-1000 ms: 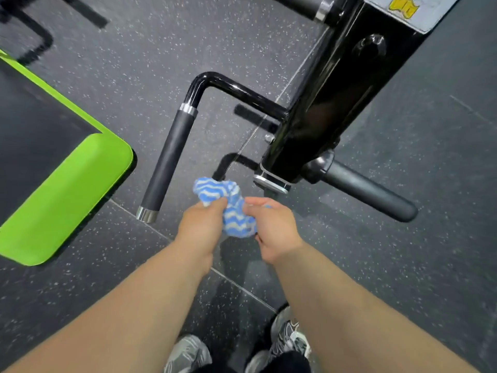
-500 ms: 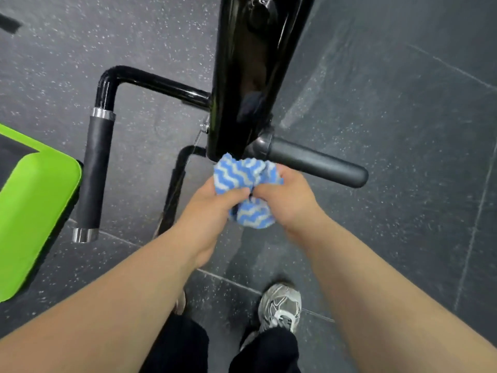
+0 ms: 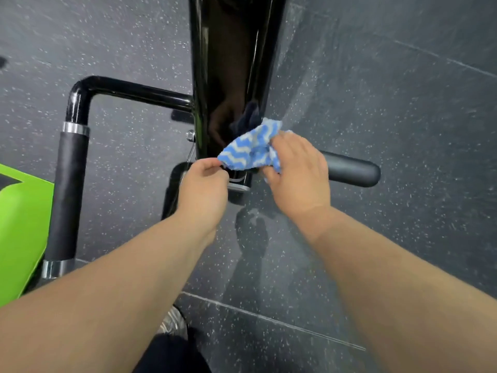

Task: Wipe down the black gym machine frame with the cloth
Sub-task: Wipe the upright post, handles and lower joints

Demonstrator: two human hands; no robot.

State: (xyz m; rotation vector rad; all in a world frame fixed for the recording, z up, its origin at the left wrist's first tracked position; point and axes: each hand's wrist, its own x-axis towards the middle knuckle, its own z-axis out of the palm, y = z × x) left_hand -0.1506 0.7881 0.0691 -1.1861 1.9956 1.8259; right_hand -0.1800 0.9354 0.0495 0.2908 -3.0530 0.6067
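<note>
the blue-and-white cloth (image 3: 251,150) was stretched between the two sets of fingers, pressed against the lower end of the black frame (image 3: 228,63). the left hand (image 3: 201,189) pinched its left corner with curled fingertips (image 3: 212,165). the right hand (image 3: 298,176) gripped the other side, fingers curled round the bunched fabric. just beyond the right fingers a dark padded handle (image 3: 352,170) stuck out sideways. well left of the left fingers ran a second padded grip (image 3: 68,195), with a green pad (image 3: 21,232) beside it.
</note>
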